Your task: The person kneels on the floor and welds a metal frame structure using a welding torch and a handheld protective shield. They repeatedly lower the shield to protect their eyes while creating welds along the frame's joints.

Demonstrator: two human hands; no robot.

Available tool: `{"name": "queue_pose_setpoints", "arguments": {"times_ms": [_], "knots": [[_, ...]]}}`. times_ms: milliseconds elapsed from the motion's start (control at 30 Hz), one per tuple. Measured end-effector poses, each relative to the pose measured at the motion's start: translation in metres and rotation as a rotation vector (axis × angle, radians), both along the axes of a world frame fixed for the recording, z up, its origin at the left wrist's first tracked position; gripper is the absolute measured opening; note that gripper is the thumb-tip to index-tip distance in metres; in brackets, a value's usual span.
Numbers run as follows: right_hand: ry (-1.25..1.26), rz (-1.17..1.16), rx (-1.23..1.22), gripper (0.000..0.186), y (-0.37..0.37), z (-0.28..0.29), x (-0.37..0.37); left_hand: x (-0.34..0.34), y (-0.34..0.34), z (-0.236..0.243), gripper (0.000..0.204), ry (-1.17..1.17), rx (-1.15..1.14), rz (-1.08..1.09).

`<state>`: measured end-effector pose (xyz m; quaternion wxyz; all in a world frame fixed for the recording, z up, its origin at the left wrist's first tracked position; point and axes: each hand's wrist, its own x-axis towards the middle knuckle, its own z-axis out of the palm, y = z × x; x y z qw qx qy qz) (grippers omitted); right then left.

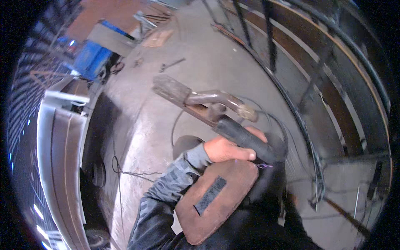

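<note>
The welding hand shield (227, 200) is reddish brown, its rectangular panel (210, 196) blackish grey; just beyond it, the electrode holder (210, 96) pairs a black, finely ribbed grip (246, 136) with mottled grey-brown metal. Left of the shield, the jacket sleeve (166, 187) runs from a blue-grey cuff to black with paler stripes, the grey concrete floor (129, 183) bears a whitish patch, and farther out a silvery-white panel (63, 166) carries brownish-grey streaks. Well beyond the shield sits a bright blue box (89, 60); to its right, a black-barred framework (273, 46) fronts alternating brown and pale bands.
</note>
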<state>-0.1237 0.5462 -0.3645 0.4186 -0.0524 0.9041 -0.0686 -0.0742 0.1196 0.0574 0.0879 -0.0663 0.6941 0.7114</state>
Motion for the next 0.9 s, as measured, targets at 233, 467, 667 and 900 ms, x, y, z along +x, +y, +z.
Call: {"name": "queue_pose_setpoints", "arguments": {"times_ms": [233, 467, 667, 900], "knots": [[0.143, 0.240, -0.012, 0.045, 0.038, -0.059, 0.003, 0.017, 0.007, -0.018, 0.051, -0.065, -0.062, -0.007], [0.231, 0.069, -0.132, 0.045, 0.010, -0.022, -0.032, 0.016, 0.010, -0.012, 0.048, -0.238, -0.008, 0.073], [0.558, 0.145, -0.395, 0.042, -0.038, -0.056, -0.075, 0.016, 0.004, -0.016, 0.048, -0.196, -0.041, 0.071], [0.533, 0.203, -0.185, 0.046, -0.126, -0.030, -0.100, 0.031, 0.003, -0.014, 0.050, -0.235, 0.023, 0.167]]}}
